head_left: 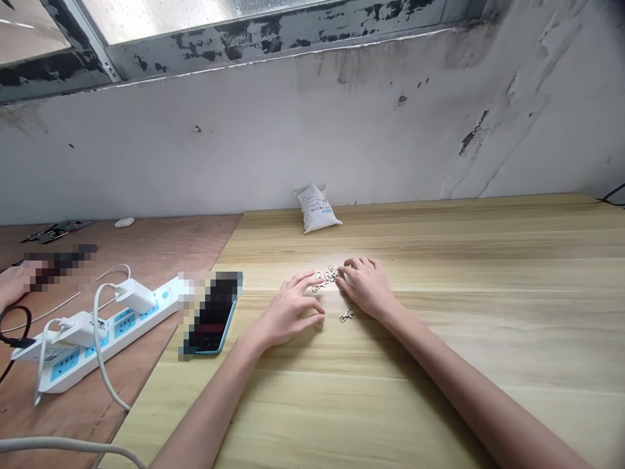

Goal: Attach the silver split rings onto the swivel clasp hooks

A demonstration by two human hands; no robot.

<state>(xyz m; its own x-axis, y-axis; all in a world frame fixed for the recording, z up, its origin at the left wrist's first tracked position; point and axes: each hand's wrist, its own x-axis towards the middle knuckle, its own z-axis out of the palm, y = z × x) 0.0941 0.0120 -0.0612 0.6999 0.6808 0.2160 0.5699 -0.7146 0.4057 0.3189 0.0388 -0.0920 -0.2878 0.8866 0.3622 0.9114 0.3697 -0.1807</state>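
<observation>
1. While the left hand [293, 309] and the right hand [366, 284] lean in from opposite sides, a small heap of silver-coloured metal clasps and rings [328, 277] lies between their fingers on the pale wood-grain tabletop [463, 293].
2. The left hand is loosely spread, palm down, its fingers apart with nothing visibly gripped; its index finger reaches to the heap.
3. Just beside the left thumb tip, on the near side, lies 1 loose metal ring [319, 327]; whether they touch, I cannot tell.
4. The right hand is bent over the heap's right edge, fingertips at the metal pieces; whether it pinches any of them is hidden.
5. Nearer the wearer than the heap, between the 2 hands, a lobster clasp [348, 314] lies apart on the wood.
6. Beyond the heap, near the wall [244, 143], sits a white printed packet [318, 208].
7. Left of the left hand, a smartphone [215, 335] with a blue edge lies flat, partly pixelated.
8. On the adjoining reddish-brown tabletop [146, 371], a white power strip [117, 333] carries 2 white chargers [137, 296] with pale cables [100, 365].
9. At the far left, another person's hand [19, 280] is beside a pixelated dark object [56, 267].
</observation>
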